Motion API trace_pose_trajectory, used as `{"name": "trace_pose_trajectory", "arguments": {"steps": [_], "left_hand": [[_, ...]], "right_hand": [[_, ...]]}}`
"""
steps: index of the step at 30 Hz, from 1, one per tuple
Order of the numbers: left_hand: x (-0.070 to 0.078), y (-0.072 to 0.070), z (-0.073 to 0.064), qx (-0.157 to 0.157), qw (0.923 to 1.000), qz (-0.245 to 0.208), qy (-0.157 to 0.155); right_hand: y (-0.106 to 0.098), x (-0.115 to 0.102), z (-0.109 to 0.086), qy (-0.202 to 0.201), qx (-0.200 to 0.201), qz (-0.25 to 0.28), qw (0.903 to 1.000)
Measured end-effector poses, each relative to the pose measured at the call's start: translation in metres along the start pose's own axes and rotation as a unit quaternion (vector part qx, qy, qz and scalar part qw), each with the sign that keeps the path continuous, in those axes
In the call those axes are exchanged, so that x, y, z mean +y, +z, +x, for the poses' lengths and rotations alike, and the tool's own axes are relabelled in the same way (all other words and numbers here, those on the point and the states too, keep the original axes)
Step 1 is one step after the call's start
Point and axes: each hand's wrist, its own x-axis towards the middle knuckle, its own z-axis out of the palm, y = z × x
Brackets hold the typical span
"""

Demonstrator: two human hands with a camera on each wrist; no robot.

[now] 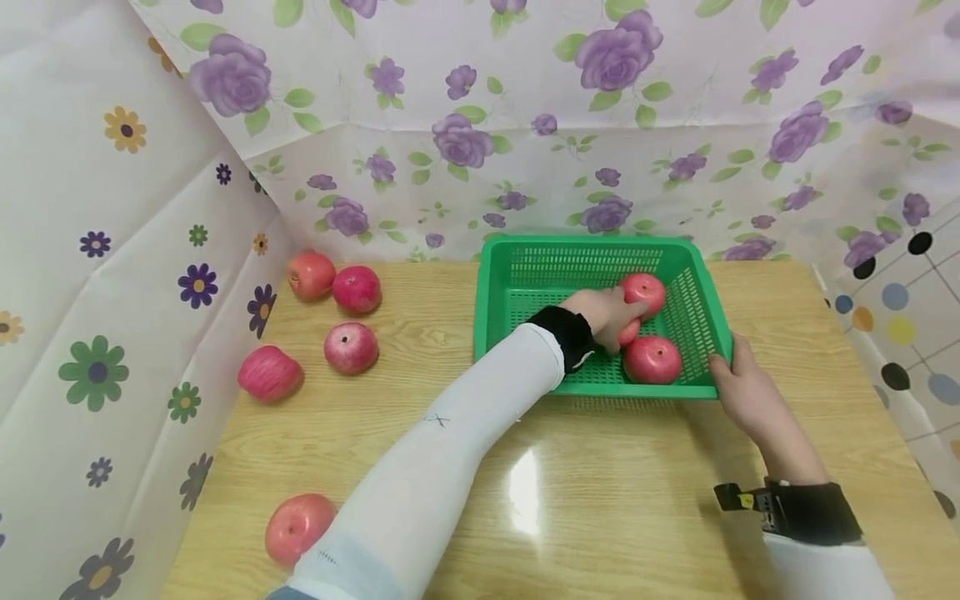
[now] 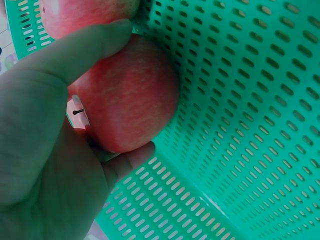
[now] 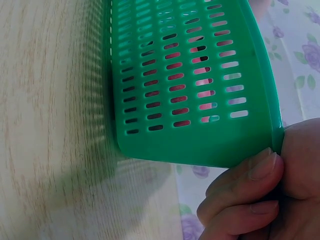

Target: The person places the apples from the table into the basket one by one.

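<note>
In the head view, my left hand (image 1: 611,317) reaches into a green plastic basket (image 1: 600,390) and grips a red apple (image 1: 628,333) near the right end. The left wrist view shows the thumb over that apple (image 2: 132,95) and fingertips beneath it, beside the perforated wall. Two more apples lie close by in the basket, one behind (image 1: 645,292) and one in front (image 1: 652,362). My right hand (image 1: 746,387) holds the basket's front right corner. Its curled fingers (image 3: 245,185) pinch the rim in the right wrist view.
On the wooden table (image 1: 600,475), several apples lie left of the basket, including a striped one (image 1: 270,374) and a pale-topped one (image 1: 351,348). Another apple (image 1: 300,529) sits nearer, beside my left sleeve. Flowered sheeting (image 1: 465,183) rises behind the table and at both sides.
</note>
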Motion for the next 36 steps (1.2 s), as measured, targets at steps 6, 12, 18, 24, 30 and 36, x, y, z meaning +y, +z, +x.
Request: {"name": "trace_pose_trajectory", "arguments": {"steps": [6,12,18,24,30,36], "left_hand": [[-0.0027,0.0014,0.003,0.003,0.9999,0.009,0.009],[-0.0043,0.0028,0.0039,0.012,0.9997,0.015,0.016],[-0.0044,0.0021,0.003,0.008,0.9999,-0.002,0.006],[-0.0039,0.0014,0.0017,-0.006,0.9999,-0.013,-0.008],[-0.0043,0.0003,0.0012,-0.001,0.9999,-0.014,-0.006],[-0.006,-0.0019,-0.0003,-0.016,0.9992,-0.033,-0.013]], "right_hand": [[0.0004,-0.0019,0.0005,-0.006,0.002,-0.002,1.0],[0.0013,-0.0008,-0.0001,-0.005,0.001,0.002,1.0],[0.0011,-0.0002,-0.0001,-0.007,0.004,-0.001,1.0],[0.0014,0.0007,-0.0007,-0.003,0.001,0.0,1.0],[0.0008,0.0006,-0.0006,0.0,-0.005,0.004,1.0],[0.0005,-0.0008,-0.0009,0.002,-0.005,0.004,1.0]]}}
